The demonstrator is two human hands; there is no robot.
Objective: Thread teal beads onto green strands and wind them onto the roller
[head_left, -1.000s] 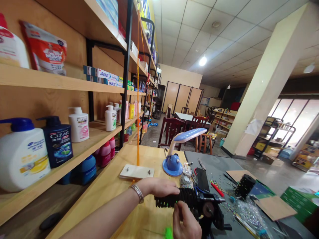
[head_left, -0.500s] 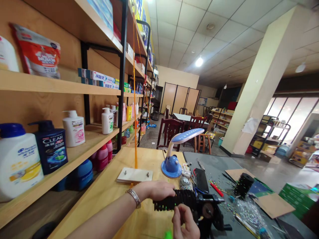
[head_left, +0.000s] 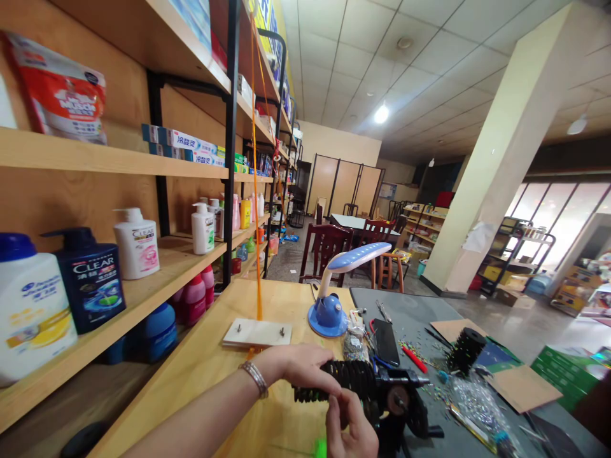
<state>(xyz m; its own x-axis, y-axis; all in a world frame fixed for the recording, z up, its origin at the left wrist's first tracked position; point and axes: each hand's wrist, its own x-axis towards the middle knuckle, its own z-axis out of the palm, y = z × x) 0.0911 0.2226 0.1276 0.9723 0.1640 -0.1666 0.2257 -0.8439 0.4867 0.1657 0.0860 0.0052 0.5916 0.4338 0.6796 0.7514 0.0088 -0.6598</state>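
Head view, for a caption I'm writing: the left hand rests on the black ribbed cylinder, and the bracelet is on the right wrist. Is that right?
Not the wrist: the head view shows the bracelet on the left one. The left hand does rest on the black ribbed cylinder.

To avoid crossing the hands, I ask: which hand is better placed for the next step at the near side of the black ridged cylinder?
Probably the right hand: its bent fingers are at the near side of the black ridged cylinder. The left hand lies over one end, seemingly better placed for steadying.
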